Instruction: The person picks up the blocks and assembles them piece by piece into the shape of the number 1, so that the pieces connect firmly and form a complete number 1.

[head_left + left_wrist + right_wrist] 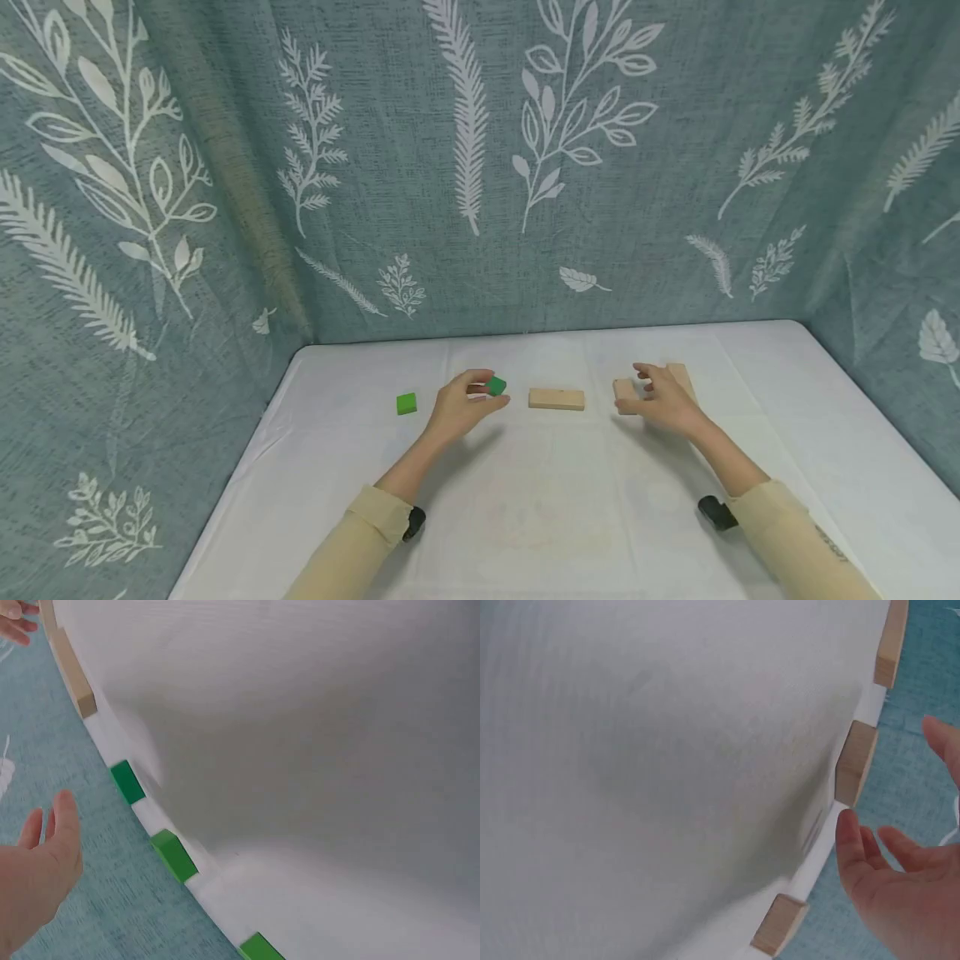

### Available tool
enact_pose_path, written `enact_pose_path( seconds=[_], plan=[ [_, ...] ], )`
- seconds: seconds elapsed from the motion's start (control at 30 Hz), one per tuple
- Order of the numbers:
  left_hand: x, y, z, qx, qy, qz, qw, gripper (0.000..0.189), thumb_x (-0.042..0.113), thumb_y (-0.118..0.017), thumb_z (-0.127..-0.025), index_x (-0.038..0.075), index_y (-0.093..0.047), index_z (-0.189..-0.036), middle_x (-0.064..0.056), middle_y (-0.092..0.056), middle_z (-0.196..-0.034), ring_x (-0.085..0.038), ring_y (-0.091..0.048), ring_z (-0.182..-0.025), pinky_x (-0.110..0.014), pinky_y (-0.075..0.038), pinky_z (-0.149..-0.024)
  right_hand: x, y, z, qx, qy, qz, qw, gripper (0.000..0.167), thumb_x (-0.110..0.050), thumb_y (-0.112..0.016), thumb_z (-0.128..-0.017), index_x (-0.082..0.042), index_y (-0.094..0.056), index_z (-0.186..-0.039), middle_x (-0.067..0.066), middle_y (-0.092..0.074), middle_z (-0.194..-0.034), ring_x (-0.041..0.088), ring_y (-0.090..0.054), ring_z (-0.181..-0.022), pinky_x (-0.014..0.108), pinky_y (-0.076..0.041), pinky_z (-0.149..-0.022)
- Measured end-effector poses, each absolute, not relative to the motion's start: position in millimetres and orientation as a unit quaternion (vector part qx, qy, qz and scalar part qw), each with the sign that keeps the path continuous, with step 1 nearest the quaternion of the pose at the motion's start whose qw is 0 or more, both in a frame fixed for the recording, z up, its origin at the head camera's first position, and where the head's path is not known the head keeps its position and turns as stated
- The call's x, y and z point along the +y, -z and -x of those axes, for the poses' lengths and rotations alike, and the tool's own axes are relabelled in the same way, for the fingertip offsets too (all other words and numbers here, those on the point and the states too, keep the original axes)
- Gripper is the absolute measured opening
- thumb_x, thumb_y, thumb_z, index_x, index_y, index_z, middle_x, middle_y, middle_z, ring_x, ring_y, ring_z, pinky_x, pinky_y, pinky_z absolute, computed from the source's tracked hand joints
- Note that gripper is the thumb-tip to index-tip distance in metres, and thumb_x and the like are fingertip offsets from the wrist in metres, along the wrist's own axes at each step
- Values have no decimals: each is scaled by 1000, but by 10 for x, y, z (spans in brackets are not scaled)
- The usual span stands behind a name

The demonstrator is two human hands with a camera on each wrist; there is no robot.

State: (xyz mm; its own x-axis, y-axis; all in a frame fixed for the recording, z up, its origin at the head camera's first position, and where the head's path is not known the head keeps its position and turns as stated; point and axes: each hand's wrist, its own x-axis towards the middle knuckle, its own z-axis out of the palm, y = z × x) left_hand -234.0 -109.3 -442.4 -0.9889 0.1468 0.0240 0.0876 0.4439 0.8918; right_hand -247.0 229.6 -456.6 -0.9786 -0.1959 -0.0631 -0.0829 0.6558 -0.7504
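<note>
My left hand (457, 408) hovers above the table, fingers apart and holding nothing, beside a dark green block (496, 385). Left of that hand lies a light green block (407, 403). The left wrist view shows the dark green block (128, 782), a mid-green block (174, 856) and part of another green block (261, 947). My right hand (666, 402), its fingers loosely bent, hangs over a short wooden block (624, 392) and grips nothing. Beyond it a second wooden block (681, 379) is partly covered by the hand. Between both hands lies a long wooden block (556, 399).
A white cloth (540, 517) covers the table. Behind it and at both sides hangs a blue-green curtain (390, 208) with white leaf prints. Dark wrist devices (717, 512) sit under both cuffs.
</note>
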Motion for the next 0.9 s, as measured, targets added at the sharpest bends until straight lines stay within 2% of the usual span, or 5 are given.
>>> enact_pose_path(
  seconds=[0.1,0.27,0.47,0.9],
  plan=[
    [-1034,4416,2369,851,-518,-63,58,51,26,-73,-88,6,-58,-132,-13,-60,-127,-27,-57,-114,-43,-51,-85,2309,4580,2480,911,398,81,70,81,-27,-71,-89,12,-27,-145,35,-35,-142,51,-41,-124,58,-41,-96],
    [-952,4446,2417,854,-507,-80,79,47,20,-74,-87,3,-59,-129,-14,-60,-127,-29,-58,-113,-41,-52,-85,2306,4588,2490,919,380,84,71,80,-25,-74,-86,13,-32,-142,35,-42,-137,47,-47,-119,55,-44,-93],
    [-874,4504,2444,864,-488,-87,87,43,17,-74,-87,2,-61,-125,-14,-62,-122,-29,-59,-111,-42,-50,-87,2297,4573,2476,923,367,85,74,78,-22,-76,-84,14,-34,-140,34,-44,-133,44,-50,-113,52,-46,-89],
    [-759,4592,2555,881,-451,-114,81,41,16,-76,-84,1,-63,-120,-13,-67,-111,-27,-63,-103,-36,-53,-81,2329,4605,2519,929,352,86,72,74,-21,-76,-84,14,-39,-138,32,-48,-128,40,-54,-107,49,-48,-85]
  ],
)
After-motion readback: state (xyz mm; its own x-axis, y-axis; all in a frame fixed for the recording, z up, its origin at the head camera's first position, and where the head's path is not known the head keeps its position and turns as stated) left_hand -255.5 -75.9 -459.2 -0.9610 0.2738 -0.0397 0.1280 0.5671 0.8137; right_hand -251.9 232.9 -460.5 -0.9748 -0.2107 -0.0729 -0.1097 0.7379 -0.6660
